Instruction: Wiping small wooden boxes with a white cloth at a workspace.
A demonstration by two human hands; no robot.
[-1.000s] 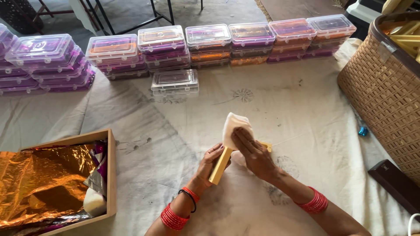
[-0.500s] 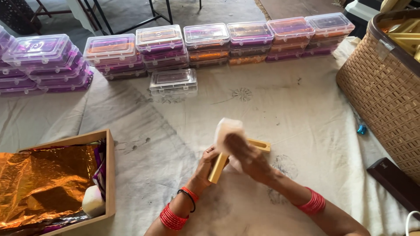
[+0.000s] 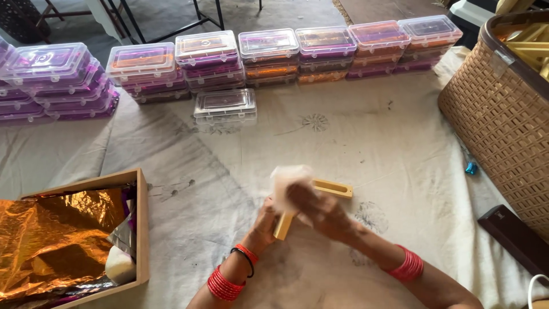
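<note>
Nearest the camera, two forearms ringed with red bangles are seen rising from the lower edge, meeting over a soiled white cloth (image 3: 366, 131) spread as the work surface. A narrow yellow wooden strip (image 3: 284, 224) is gripped near its lower end by the left hand (image 3: 264, 220), whose fingers are curled shut around it. The right hand (image 3: 320, 210) is blurred by motion; a pale wiping cloth (image 3: 289, 178) appears to be bunched in it and pressed against the upper part of the strip, though how tightly its fingers are closed cannot be told. Just beyond the strip, touching or nearly touching it, a second slotted yellow wooden piece (image 3: 334, 187) is laid flat on the cloth. The step in hand is judged to be the wiping or polishing of the strip, and the next move would seem to call for a steady hold by the left hand while the cloth is drawn along the wood's length. To the left of the strip, an open wooden box (image 3: 140, 229) lined with crumpled orange foil (image 3: 51, 240) is placed. To its right, a dark flat case (image 3: 514, 237) and a small blue wrapped piece (image 3: 470, 168) lie beside a tall woven basket (image 3: 492, 120). Farther off, a single clear plastic box (image 3: 225, 106) is set before a long row of stacked clear boxes (image 3: 269, 54) with purple and orange contents.
</note>
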